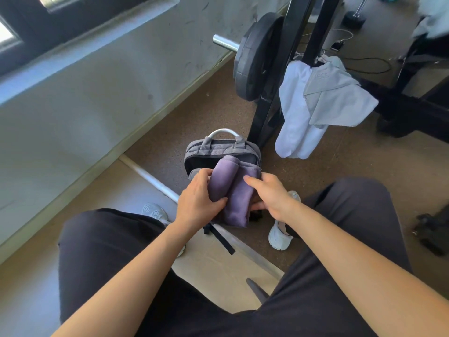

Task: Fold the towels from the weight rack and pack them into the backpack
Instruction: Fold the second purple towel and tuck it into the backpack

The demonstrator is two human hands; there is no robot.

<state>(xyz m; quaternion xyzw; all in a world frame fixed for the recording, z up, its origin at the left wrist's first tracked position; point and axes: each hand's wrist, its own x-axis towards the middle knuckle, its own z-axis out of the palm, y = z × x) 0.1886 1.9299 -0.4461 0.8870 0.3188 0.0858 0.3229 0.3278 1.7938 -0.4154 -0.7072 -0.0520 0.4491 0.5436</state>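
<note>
folded purple cloth towel [232, 190] gripped by left hand [198, 200] and right hand [272, 197] | held over open grey fabric backpack [218, 149] | white towel [295, 110] and grey towel [337, 98] draped on black weight rack [274, 110]

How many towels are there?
3: a folded purple towel held by left hand and right hand over the grey backpack; a white towel and a pale grey towel hanging on the black rack. A blurry pale cloth top right may be another.
</note>
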